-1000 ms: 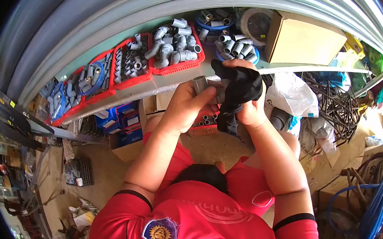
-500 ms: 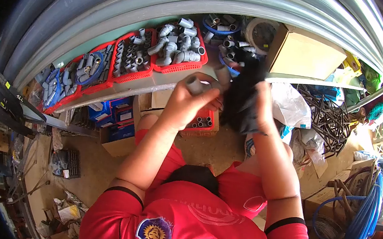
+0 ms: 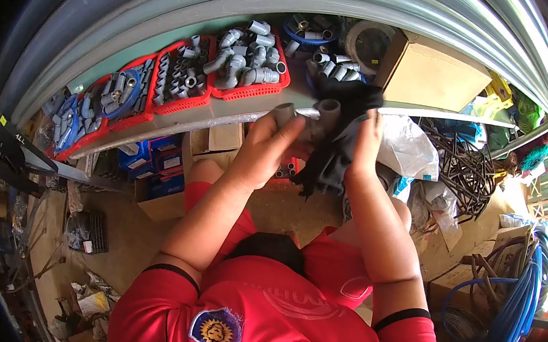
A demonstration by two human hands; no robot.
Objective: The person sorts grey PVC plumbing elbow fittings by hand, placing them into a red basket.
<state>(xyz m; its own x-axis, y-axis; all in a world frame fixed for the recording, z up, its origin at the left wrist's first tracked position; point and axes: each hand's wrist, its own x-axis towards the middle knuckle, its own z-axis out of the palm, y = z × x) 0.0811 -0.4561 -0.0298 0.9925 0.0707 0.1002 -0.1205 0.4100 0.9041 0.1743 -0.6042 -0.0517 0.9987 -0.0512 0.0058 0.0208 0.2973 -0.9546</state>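
Observation:
My left hand (image 3: 264, 149) is closed around a grey plastic pipe fitting (image 3: 311, 130). Two of its round openings point up and away from me; the hand hides part of its shape. A black cloth (image 3: 334, 152) is gripped in my right hand (image 3: 365, 147), hanging down and pressed against the fitting's right side. Just beyond my hands, a red basket (image 3: 255, 91) of grey pipe fittings (image 3: 236, 68) sits on the shelf.
Further red baskets (image 3: 185, 104) and blue baskets (image 3: 71, 124) of fittings line the shelf (image 3: 226, 115). A cardboard box (image 3: 438, 78) stands at its right. Long grey pipes (image 3: 237, 2) run above. Below are blue boxes (image 3: 163, 160); coiled blue hose (image 3: 522, 300) hangs right.
The black cloth has swung down and left against the fitting, with my right hand shifting slightly left. My left hand still holds the fitting, whose openings now show more clearly.

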